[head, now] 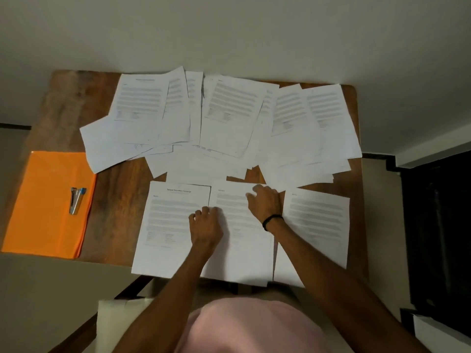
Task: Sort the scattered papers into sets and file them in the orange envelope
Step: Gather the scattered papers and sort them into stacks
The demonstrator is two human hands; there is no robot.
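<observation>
Wooden table (pixel 119 200): orange envelope (pixel 46 212) lengthwise near-to-far.

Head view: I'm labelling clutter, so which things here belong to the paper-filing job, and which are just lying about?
Job: scattered papers, three near sheets, orange envelope.
Lying about: stapler on the envelope, possibly for binding sets; cream seat.

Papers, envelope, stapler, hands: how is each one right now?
Scattered papers: spread out, overlapping, unsorted.
Three near sheets: flat, in a row.
Orange envelope: lying flat, stapler on top.
Stapler: lying on the envelope.
Left hand: on near sheets, grip unclear.
Right hand: on near sheets, grip unclear.
</observation>
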